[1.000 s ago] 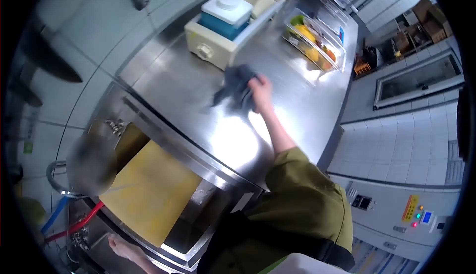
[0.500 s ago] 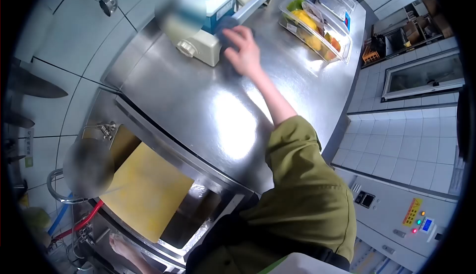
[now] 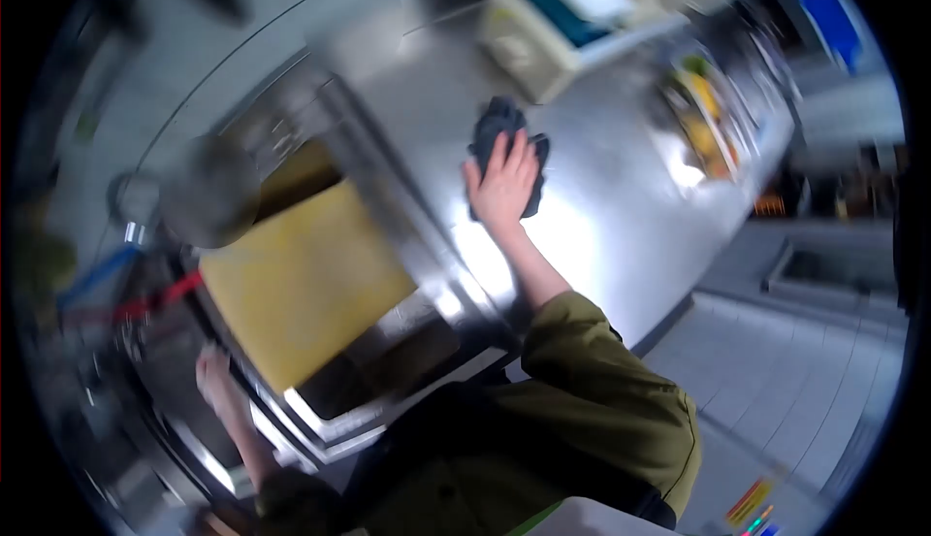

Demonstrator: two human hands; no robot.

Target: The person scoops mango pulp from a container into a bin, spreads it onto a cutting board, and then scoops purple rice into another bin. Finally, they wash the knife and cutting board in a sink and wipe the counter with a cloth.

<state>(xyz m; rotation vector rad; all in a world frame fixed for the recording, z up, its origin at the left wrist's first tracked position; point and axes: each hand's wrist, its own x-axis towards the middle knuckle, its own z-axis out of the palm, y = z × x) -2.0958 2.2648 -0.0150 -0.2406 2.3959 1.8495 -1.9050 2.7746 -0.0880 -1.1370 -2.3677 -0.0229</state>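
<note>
Half a second back the right hand (image 3: 504, 185) was up against the cream-coloured appliance (image 3: 543, 36) at the far end of the counter; now it has drawn back toward the person and lies near the counter's edge beside the sink. Its fingers are spread and laid flat, palm down, pressing the dark cloth (image 3: 497, 129) against the steel countertop (image 3: 601, 196). The cloth bunches out ahead of the fingertips and shows again at the little-finger side, so most of it sits under and just beyond the hand. Judging by that pull-back with the cloth flat under the palm, a wiping stroke is in progress, running from the appliance end toward the sink end, and the stretch of steel beyond the hand looks bright and bare.

The left hand (image 3: 215, 376) is low in the view, at the near rim of the sink (image 3: 320, 420); motion blur hides whether its fingers are curled or open, though it seems to rest on the rim and hold nothing. A yellow cutting board (image 3: 301, 284) lies across the sink, between the two hands. Farther along the counter, well apart from the cloth, stands a clear container of fruit (image 3: 703, 119). The whole view has swung and is blurred.
</note>
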